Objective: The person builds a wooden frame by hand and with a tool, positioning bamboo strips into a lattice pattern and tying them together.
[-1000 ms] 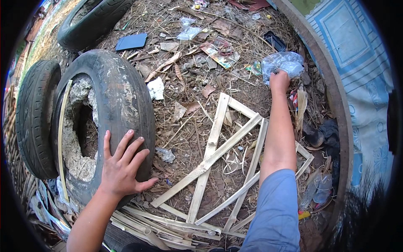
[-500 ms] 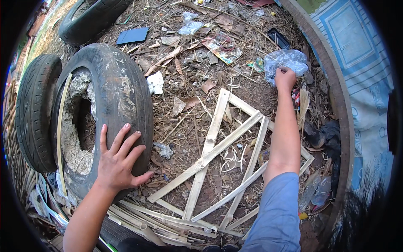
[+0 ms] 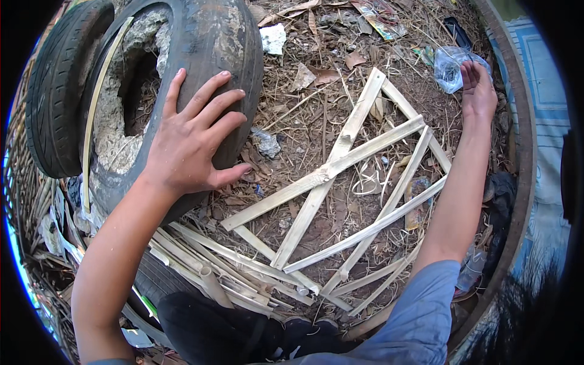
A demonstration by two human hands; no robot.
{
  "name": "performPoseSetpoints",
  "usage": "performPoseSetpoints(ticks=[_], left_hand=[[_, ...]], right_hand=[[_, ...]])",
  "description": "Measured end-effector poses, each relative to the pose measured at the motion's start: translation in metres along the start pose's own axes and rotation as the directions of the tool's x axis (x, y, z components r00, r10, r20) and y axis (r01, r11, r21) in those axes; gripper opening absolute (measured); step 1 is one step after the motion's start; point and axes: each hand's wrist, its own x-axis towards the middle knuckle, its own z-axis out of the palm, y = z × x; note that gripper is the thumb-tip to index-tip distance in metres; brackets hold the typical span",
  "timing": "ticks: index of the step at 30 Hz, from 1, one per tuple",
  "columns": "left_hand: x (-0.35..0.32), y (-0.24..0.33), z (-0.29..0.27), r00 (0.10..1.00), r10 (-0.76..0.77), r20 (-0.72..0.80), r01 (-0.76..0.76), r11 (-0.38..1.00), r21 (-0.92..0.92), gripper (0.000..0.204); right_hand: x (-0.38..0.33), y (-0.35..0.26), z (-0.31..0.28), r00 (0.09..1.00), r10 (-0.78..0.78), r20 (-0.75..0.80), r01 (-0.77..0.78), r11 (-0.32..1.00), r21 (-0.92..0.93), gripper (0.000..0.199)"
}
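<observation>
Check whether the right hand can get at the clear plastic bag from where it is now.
Probably yes: the right hand is open beside the clear plastic bag, fingertips at its edge, with only loose litter and bare ground around and nothing lying over it.

Under your left hand (image 3: 188, 143) the tyre (image 3: 201, 55) is matt black rubber, scuffed and dusty, its hollow packed with rough grey concrete. By your right hand (image 3: 477, 91) lies a thin, crinkled, glossy clear plastic bag (image 3: 449, 66). The frame (image 3: 347, 182) is pale, dry split bamboo over coarse leaf litter.
</observation>
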Motion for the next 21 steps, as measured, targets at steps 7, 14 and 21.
performPoseSetpoints(ticks=[7, 14, 21], left_hand=[[-0.017, -0.004, 0.009, 0.995, 0.002, -0.095, 0.000, 1.000, 0.028, 0.050], [-0.021, 0.008, 0.010, 0.990, 0.020, -0.139, -0.003, 0.993, 0.118, 0.052], [-0.020, -0.003, 0.016, 0.985, 0.043, -0.166, -0.031, 0.997, 0.072, 0.059]], right_hand=[[-0.202, 0.055, 0.077, 0.809, 0.454, 0.375, -0.381, 0.889, -0.254, 0.012], [-0.263, 0.111, 0.092, 0.542, 0.678, 0.496, 0.035, 0.572, -0.820, 0.021], [-0.273, 0.064, 0.096, 0.727, 0.487, 0.483, 0.123, 0.600, -0.790, 0.019]])
